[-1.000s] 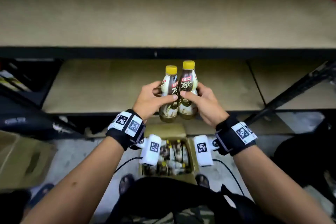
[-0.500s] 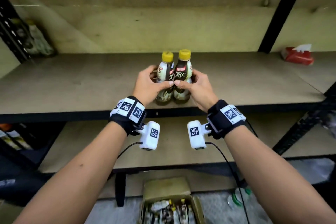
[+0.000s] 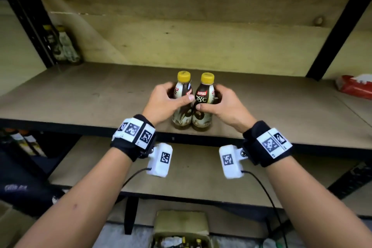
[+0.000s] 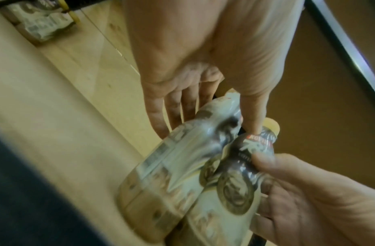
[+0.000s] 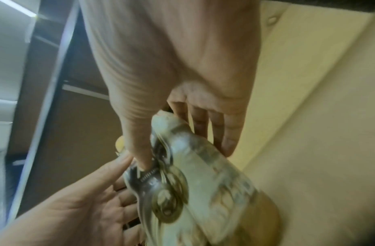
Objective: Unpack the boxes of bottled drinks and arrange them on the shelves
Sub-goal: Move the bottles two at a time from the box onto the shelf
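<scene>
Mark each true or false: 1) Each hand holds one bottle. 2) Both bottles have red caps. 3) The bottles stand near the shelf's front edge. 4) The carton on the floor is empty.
1) True: the left hand grips the left bottle and the right hand grips the right bottle.
2) False: both caps are yellow.
3) True: they stand upright, side by side, near the front edge of the shelf.
4) False: the carton holds more bottles.
</scene>
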